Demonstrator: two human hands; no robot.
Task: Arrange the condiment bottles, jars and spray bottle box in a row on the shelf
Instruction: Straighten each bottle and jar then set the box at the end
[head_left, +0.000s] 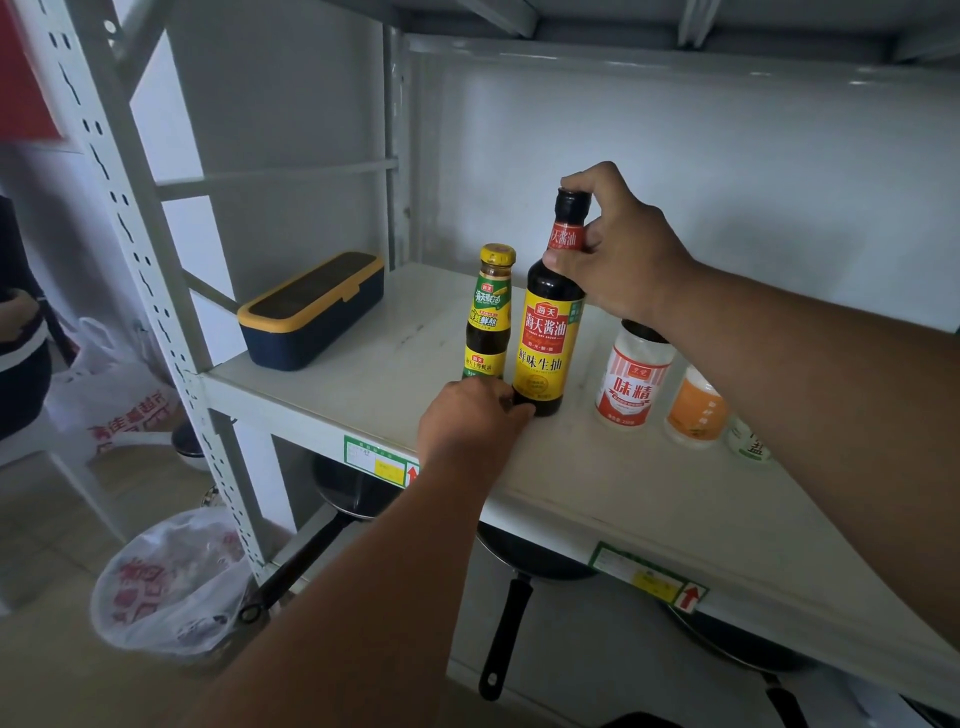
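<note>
Below the shelf board hang black frying pans (524, 561), while on the floor to the left stand a bin lined with a printed plastic bag (171, 582) and, farther off, a white shopping bag (109, 389).

1 head cam – looks fwd and down, close on shelf (649, 499).

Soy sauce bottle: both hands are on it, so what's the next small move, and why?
Probably let go: the soy sauce bottle stands upright on the shelf beside the smaller bottle, with right hand at its neck and left hand at its base.
</note>
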